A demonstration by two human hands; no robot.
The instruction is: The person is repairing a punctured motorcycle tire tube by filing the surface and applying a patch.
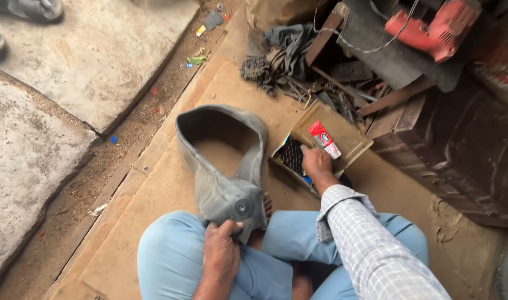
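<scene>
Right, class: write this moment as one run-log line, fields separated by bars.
left hand: grips folded grey rubber inner tube | right hand: reaches into open cardboard box, at red-and-white tube | seated on brown board floor

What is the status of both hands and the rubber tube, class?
Left hand gripping grey inner tube at its folded end. Right hand reaching into open cardboard box, beside red-white tube. Scrap pile behind, nothing blocking.

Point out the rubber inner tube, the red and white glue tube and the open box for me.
rubber inner tube [223, 191]: head view, folded lower part.
red and white glue tube [324, 139]: head view, middle.
open box [351, 139]: head view, bare lid.
</scene>
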